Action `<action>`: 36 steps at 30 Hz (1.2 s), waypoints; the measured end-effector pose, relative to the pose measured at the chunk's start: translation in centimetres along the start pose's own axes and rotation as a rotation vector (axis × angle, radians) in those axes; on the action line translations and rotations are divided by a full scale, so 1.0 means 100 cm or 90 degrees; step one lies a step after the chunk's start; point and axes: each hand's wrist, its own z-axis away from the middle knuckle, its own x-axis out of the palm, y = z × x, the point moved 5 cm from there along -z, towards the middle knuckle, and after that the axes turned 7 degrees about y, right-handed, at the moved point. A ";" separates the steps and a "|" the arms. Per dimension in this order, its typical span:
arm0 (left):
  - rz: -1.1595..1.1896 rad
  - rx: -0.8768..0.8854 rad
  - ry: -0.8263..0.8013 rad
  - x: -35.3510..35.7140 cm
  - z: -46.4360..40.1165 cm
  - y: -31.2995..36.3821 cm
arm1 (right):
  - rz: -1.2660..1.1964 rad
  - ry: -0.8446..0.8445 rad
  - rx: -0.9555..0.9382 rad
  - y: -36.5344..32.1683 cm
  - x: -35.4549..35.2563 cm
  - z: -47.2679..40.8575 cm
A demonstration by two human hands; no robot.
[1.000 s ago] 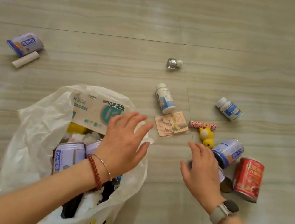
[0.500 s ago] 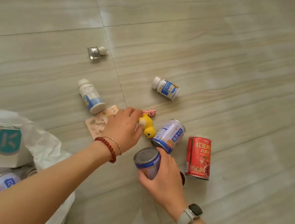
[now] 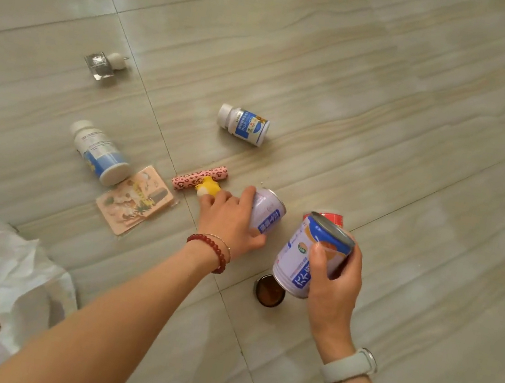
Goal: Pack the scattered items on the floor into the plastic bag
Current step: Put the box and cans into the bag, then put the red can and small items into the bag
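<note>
On the floor [image 3: 393,114], scattered items: two white bottles [image 3: 245,125], leopard-print roll [image 3: 194,177], card packet [image 3: 134,201]. Right hand [image 3: 335,280], fingers grasping a blue-and-white can [image 3: 304,254], lifted clear. Left hand [image 3: 229,221], fingers closing around a lying pale can [image 3: 267,214] beside a yellow toy [image 3: 208,187]. Plastic bag [image 3: 11,270] at lower left, already holding cans.

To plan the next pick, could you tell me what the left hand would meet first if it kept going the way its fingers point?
Probably the yellow duck toy at the left hand's fingertips, then the pink leopard-print roll behind it.
</note>
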 end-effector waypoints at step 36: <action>-0.096 -0.425 0.278 -0.134 0.292 -0.324 | 0.550 -0.722 -0.683 -0.097 0.284 0.278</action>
